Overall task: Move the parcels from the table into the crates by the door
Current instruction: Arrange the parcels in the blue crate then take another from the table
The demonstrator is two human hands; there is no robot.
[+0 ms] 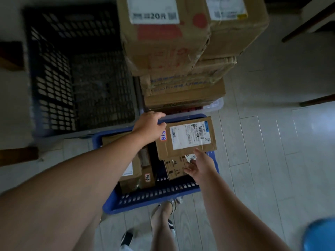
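The right hand [199, 164] hangs open, fingers loose, at the near edge of the top parcel [188, 138]. That parcel lies over the far right corner of the blue crate [154, 198], which holds at least four parcels. The left hand [148, 126] grips its far left corner. Beyond stand one dark crate [54, 87] and a cardboard stack [172, 51], two boxes uppermost.

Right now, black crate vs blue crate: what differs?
Colour: the black crate is dark, the blue crate bright blue.
Size: the black crate looks larger and deeper than the blue crate.
Contents: no parcels show in the black crate; the blue crate holds several cardboard parcels.
Place: the blue crate is nearer, the black crate beyond it to the left.
Both have perforated walls and stand on the floor.
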